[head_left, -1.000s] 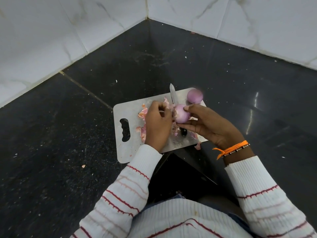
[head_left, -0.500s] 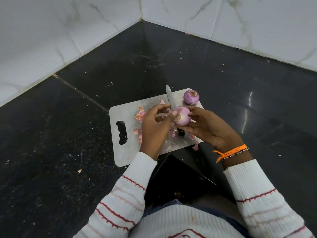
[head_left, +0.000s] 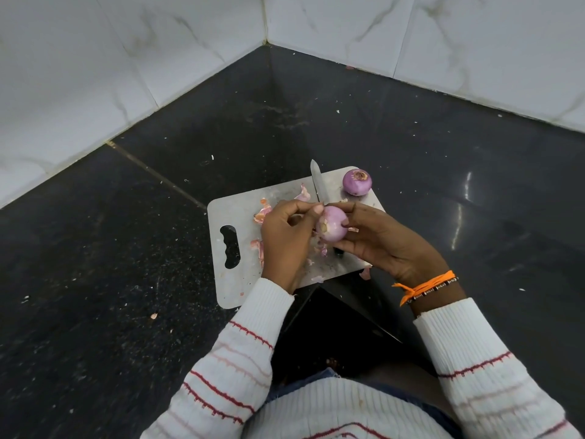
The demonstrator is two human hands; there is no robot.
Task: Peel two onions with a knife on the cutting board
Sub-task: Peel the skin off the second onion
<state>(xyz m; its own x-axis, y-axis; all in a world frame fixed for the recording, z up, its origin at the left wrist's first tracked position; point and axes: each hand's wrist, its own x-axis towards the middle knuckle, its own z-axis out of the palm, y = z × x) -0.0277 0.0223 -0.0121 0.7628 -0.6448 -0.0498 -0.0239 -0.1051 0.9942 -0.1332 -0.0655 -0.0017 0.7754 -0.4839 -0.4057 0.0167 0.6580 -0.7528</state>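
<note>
A pale purple onion (head_left: 333,225) is held just above the steel cutting board (head_left: 234,286). My right hand (head_left: 384,239) grips it from the right, fingers curled round it. My left hand (head_left: 285,236) pinches at the onion's top left with thumb and fingertips. A second purple onion (head_left: 356,182) sits on the board's far right corner. The knife (head_left: 318,185) lies on the board, blade pointing away; its dark handle (head_left: 338,251) shows below the held onion, the middle hidden by my hands.
Pink onion skins (head_left: 262,213) are scattered on the board to the left of my hands, and one scrap (head_left: 365,274) lies off its near right edge. The board lies on a black stone counter (head_left: 110,248) in a corner of white tiled walls (head_left: 95,58).
The held onion has been turned so its cut root end faces me. My left hand's fingers have shifted onto its upper left side. The far onion and knife have stayed put.
</note>
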